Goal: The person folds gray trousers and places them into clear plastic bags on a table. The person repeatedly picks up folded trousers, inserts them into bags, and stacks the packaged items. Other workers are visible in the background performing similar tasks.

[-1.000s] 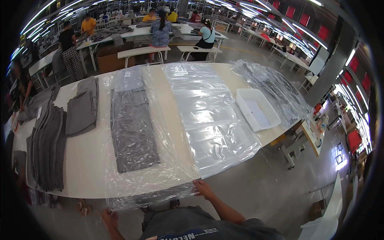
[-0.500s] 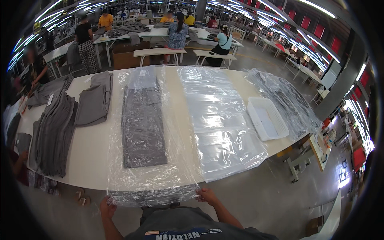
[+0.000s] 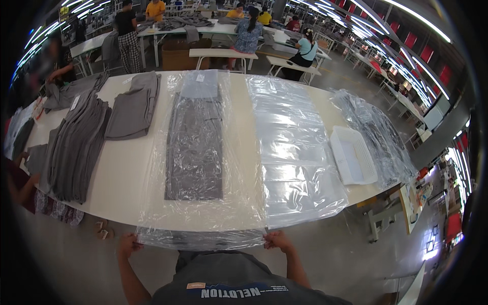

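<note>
On the table (image 3: 128, 170), a folded grey garment (image 3: 194, 152) is covered by a clear plastic bag (image 3: 203, 216); its corners are pinched beyond the table's near edge by left hand (image 3: 130, 245) and right hand (image 3: 277, 241), well apart.

Grey garment (image 3: 194, 147) under clear plastic (image 3: 198, 216)

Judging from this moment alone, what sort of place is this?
Most likely a garment factory's packing area: stacked grey garments, another garment under clear plastic, and people around long white tables beyond.
</note>
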Demonstrator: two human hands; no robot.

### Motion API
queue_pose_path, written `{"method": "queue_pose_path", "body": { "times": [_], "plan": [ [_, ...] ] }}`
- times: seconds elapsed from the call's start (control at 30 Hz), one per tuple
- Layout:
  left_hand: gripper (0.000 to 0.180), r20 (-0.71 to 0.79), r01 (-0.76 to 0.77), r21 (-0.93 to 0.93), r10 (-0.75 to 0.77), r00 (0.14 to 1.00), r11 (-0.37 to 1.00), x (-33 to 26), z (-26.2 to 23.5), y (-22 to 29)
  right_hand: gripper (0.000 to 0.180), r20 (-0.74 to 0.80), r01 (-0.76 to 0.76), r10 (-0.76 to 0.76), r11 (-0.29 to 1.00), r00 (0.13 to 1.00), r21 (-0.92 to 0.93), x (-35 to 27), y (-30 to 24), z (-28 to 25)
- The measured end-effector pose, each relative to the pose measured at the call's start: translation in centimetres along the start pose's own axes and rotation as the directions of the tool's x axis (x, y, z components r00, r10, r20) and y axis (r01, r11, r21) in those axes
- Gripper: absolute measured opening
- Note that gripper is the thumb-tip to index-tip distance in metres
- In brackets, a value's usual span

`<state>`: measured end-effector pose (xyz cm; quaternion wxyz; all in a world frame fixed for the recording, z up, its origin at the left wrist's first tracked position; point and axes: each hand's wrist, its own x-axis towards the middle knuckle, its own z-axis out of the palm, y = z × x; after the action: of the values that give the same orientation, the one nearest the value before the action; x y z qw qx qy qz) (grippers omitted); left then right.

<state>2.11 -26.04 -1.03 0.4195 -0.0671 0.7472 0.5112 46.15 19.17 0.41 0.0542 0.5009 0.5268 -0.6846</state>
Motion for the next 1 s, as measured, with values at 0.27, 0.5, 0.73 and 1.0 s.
{"method": "queue_pose_path", "body": {
  "times": [0.27, 0.5, 0.73, 1.0],
  "plan": [
    [0.041, 0.13, -0.213, -0.294, 0.259, 0.957, 0.932, 1.0, 1.6, 9.0, 0.021, 0.199, 0.089, -0.243, 0.815, 0.949, 0.572, 2.2, -7.8, -0.8],
    [0.031, 0.046, -0.154, -0.381, 0.186, 0.982, 0.911, 10.3, 3.6, 17.6, 0.039, 0.089, 0.07, -0.181, 0.717, 0.979, 0.693, 9.6, -17.7, 2.6],
    [0.043, 0.091, -0.22, -0.359, 0.269, 0.959, 0.907, 18.4, 7.1, 20.6, 0.049, -0.145, 0.239, -0.191, 0.716, 0.971, 0.655, 15.3, -20.6, 4.7],
    [0.08, 0.367, -0.759, 0.608, 0.766, 0.528, 0.233, 11.8, 15.9, 18.5, 0.054, -0.14, 0.616, -0.77, 0.592, 0.622, -0.52, 14.1, -18.1, 15.4]
  ]
}}
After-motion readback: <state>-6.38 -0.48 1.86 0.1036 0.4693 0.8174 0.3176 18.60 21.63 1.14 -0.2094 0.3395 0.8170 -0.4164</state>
